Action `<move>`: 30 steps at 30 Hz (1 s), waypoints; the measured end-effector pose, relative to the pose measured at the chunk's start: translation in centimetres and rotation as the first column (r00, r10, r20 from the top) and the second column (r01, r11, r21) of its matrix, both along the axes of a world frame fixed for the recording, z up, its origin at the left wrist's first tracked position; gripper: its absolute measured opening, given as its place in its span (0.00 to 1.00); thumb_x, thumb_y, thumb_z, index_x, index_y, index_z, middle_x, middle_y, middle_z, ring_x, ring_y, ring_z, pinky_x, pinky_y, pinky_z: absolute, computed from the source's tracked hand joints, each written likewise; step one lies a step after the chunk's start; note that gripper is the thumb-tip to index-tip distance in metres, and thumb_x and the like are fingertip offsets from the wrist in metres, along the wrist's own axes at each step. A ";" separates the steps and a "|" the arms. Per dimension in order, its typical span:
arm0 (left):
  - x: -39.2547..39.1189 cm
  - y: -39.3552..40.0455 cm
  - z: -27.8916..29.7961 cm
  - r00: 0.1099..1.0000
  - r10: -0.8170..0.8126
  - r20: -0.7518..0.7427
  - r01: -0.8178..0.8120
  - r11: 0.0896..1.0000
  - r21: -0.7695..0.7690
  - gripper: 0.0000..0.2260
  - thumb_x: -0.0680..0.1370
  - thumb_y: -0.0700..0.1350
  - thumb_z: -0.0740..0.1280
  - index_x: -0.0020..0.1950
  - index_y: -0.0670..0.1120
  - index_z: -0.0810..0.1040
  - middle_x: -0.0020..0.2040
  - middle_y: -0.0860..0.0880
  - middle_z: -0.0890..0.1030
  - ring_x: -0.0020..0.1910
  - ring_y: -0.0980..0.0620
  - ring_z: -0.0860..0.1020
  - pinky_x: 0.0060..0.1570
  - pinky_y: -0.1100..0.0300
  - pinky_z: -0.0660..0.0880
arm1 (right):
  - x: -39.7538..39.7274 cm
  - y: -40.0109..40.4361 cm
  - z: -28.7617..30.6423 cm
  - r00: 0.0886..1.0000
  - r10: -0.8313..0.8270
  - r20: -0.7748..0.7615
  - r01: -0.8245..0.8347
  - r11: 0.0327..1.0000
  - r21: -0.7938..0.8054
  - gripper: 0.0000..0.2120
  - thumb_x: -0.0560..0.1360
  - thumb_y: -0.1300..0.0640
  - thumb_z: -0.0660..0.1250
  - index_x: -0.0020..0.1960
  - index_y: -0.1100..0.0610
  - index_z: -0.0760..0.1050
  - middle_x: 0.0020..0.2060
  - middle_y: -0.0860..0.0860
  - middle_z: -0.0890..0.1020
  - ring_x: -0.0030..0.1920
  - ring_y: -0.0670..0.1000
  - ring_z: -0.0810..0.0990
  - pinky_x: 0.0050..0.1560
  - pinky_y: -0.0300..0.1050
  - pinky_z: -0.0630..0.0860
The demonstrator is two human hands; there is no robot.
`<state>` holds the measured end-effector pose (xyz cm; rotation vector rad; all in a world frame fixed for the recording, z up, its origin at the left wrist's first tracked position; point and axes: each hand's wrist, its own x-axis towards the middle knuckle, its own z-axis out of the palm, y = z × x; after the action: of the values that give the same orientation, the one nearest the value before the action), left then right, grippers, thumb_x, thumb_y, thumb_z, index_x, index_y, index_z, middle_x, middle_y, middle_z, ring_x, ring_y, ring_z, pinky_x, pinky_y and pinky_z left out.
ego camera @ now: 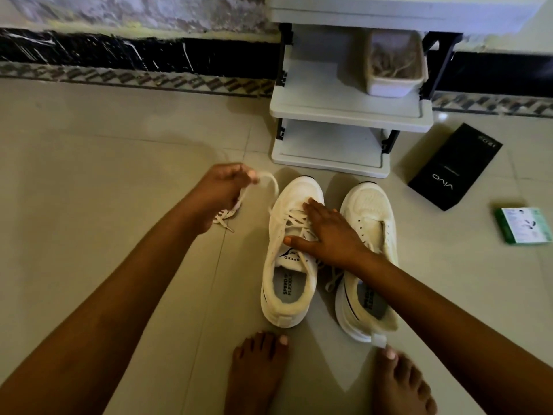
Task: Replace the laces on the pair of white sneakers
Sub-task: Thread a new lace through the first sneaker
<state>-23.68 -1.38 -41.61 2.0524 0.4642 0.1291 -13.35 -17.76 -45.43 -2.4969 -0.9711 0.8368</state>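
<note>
Bare feet nearest. Your left hand pinches lace; your right hand, fingers spread, presses left sneaker.

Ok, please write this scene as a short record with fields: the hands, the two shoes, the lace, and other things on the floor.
left hand: pinches the white lace, pulling it out to the left
right hand: lies flat on the left sneaker, fingers straight, pressing on its laced part
left sneaker: upright, partly laced
right sneaker: beside it, no lace visible in its eyelets
black vivo box: on the floor to the right
green box: far right
white shelf unit: behind the sneakers, holds a plastic tub
</note>
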 end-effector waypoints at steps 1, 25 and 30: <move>1.5 0.9 0.2 0.996 -0.023 -0.081 0.022 1.000 -0.013 0.10 0.80 0.40 0.60 0.53 0.53 0.77 0.32 0.58 0.69 0.29 0.63 0.67 0.36 0.62 0.64 | 0.0 0.0 0.0 1.000 0.000 0.001 0.000 1.000 -0.001 0.41 0.74 0.35 0.58 0.77 0.54 0.45 0.77 0.51 0.47 0.76 0.51 0.48 0.74 0.47 0.44; 3.9 1.0 -1.2 0.853 -0.188 -0.488 0.425 0.793 0.437 0.14 0.78 0.53 0.63 0.63 0.52 0.72 0.50 0.46 0.81 0.50 0.46 0.79 0.49 0.54 0.75 | -0.3 -0.1 -0.4 1.000 0.013 0.014 -0.013 1.000 0.006 0.41 0.75 0.36 0.57 0.77 0.56 0.44 0.77 0.53 0.46 0.76 0.51 0.46 0.74 0.46 0.41; 4.2 1.1 -1.4 0.897 -0.238 -0.372 0.323 0.929 0.184 0.05 0.78 0.44 0.64 0.44 0.48 0.78 0.44 0.49 0.79 0.43 0.51 0.77 0.42 0.60 0.71 | -0.3 -0.2 -0.5 1.000 0.009 0.013 -0.009 1.000 -0.001 0.42 0.75 0.36 0.57 0.77 0.56 0.43 0.77 0.53 0.46 0.76 0.51 0.46 0.74 0.47 0.41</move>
<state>-19.45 -0.32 -43.02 2.3707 0.3674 -0.3745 -13.62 -17.95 -45.94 -2.5036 -0.9866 0.8252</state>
